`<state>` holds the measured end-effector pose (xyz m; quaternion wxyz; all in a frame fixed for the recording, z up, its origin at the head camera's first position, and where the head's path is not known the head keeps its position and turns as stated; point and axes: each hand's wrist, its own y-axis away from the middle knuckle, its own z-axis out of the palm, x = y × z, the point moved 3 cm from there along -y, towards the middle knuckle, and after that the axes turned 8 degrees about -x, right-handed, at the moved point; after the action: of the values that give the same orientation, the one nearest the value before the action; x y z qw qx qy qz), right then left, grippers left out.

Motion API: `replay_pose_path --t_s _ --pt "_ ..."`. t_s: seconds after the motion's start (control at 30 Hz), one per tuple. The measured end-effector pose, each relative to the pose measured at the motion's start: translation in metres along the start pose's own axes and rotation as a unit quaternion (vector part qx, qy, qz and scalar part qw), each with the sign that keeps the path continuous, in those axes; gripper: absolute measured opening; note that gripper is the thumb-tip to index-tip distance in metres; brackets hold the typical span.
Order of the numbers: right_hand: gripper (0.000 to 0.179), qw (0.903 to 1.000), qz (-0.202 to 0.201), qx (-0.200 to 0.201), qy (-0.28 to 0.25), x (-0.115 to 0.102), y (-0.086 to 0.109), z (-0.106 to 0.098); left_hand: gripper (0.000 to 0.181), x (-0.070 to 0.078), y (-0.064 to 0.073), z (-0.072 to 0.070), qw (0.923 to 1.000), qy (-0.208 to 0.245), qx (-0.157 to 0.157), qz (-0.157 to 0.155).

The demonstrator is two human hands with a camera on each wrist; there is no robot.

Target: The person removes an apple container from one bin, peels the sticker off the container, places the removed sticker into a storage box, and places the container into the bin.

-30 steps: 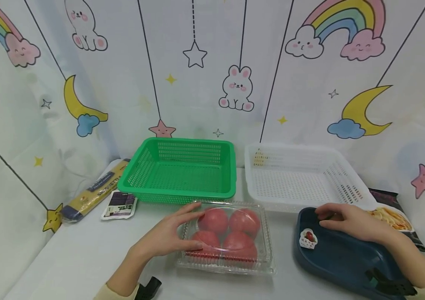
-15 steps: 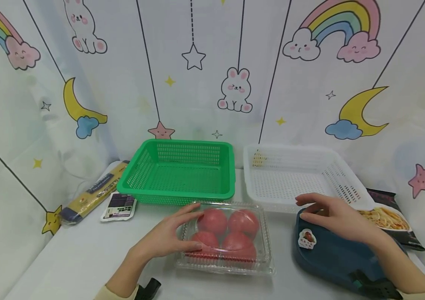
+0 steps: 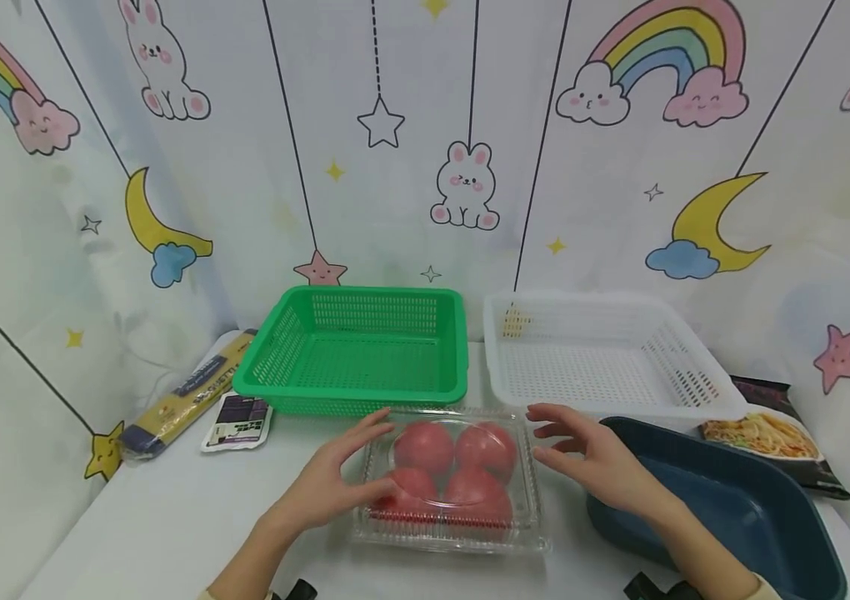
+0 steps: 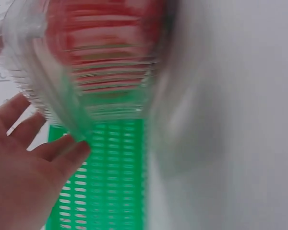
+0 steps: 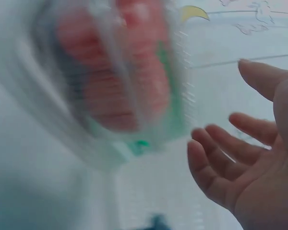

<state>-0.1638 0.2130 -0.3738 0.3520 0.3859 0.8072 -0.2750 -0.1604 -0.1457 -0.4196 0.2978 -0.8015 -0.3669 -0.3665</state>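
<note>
A clear plastic clamshell box (image 3: 455,533) holding several pinkish-red tomatoes (image 3: 487,450) lies on the white table. At its left side is my left hand (image 3: 323,487), fingers spread and extended, the thumb over the near left part of the lid; whether it touches is unclear. My right hand (image 3: 597,467) is at the box's right edge, fingers loosely bent, holding nothing. In the right wrist view a gap shows between the right fingers (image 5: 221,148) and the blurred box (image 5: 129,96). The left wrist view shows the left fingers (image 4: 67,153) close beside the box wall.
Behind the box stand a green basket (image 3: 350,400) and a white basket (image 3: 612,375). A dark blue tray (image 3: 740,500) sits at the right, beside a noodle-picture packet (image 3: 777,437). Far left lie a spaghetti pack (image 3: 185,396) and a small purple-and-white pouch (image 3: 237,421).
My right hand has moved left from over the blue tray to the box's right edge. My left hand has shifted slightly left. The box has stayed in place.
</note>
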Motion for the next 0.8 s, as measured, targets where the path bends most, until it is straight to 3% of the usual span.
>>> replay_pose_path --t_s 0.17,0.3,0.4,0.6,0.8 --pt "0.049 0.9988 0.007 0.048 -0.003 0.004 0.003 0.019 0.068 -0.011 0.009 0.0 0.9965 0.077 0.031 0.0" --pt "0.052 0.9953 0.044 0.08 -0.033 0.007 0.007 0.03 0.071 -0.021 0.015 -0.001 0.9898 0.138 0.032 -0.012" --pt "0.058 0.9904 0.081 0.09 -0.066 0.01 0.009 0.037 0.074 -0.028 0.018 -0.002 0.9822 0.186 0.017 -0.021" --pt "0.071 0.978 0.145 0.085 -0.123 0.015 0.009 0.047 0.083 -0.04 0.02 -0.002 0.9579 0.285 -0.032 -0.012" --pt "0.074 0.956 0.233 0.068 -0.165 0.019 0.011 0.058 0.098 -0.047 0.02 0.002 0.9464 0.317 -0.062 -0.003"
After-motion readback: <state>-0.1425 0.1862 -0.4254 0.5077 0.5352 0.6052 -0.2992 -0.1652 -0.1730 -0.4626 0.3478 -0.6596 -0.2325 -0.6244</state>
